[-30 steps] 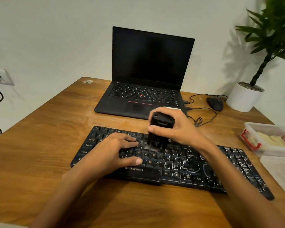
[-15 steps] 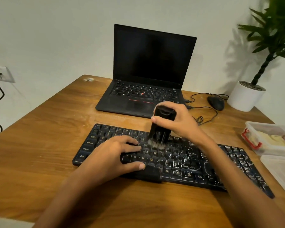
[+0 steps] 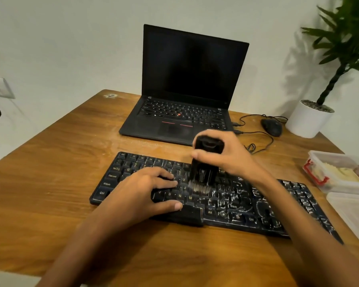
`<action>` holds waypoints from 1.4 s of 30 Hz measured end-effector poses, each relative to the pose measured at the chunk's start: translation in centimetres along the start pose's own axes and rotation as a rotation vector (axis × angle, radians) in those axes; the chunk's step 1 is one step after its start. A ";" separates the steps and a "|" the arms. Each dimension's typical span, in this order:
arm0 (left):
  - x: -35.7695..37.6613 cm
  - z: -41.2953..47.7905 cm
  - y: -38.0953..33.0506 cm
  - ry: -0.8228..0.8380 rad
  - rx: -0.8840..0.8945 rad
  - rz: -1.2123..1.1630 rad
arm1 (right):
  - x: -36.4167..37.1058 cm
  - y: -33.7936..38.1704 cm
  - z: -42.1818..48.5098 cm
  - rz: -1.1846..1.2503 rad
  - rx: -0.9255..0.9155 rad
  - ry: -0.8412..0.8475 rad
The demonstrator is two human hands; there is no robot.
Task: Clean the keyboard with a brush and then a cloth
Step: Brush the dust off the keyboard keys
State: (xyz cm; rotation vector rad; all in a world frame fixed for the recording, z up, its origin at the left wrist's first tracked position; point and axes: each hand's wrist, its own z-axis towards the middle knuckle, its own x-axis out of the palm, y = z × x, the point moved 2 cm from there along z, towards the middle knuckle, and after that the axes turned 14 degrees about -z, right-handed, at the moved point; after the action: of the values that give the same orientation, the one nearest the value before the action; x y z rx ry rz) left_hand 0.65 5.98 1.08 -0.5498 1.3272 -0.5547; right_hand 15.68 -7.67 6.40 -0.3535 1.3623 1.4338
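Right hand (image 3: 226, 160) grips the black brush (image 3: 205, 160), fingers wrapped round its body. Bristles now sit a row nearer than a moment ago on the keyboard (image 3: 247, 206), mid-table. Left hand (image 3: 137, 193) flat, fingers straight, pinning the left keys. White dust on the right half: brushing likely unfinished.

**A:** Lettering coming up on the black full-size plastic keyboard (image 3: 226, 204). Down the left edge it reads "Caps Lock", then "Shift", then "Ctrl"!

**B:** And the lowest letter row gives us "V", "B", "N", "M". Further right on the bottom row there's "Alt", then another "Ctrl", with a second "Shift" just above.

**A:** Anything on the open black laptop (image 3: 174, 129)?

**B:** White key legends, but they're too small to read.
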 end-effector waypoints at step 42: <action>0.0 -0.8 -1.0 -0.016 -0.011 -0.049 | -2.4 1.1 -6.4 0.055 0.075 0.009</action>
State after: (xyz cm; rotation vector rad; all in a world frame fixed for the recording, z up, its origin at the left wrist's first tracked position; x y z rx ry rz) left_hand -0.19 5.22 1.65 -0.5962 1.3050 -0.5822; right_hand 12.88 -13.96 6.93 -0.2759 1.4382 1.4236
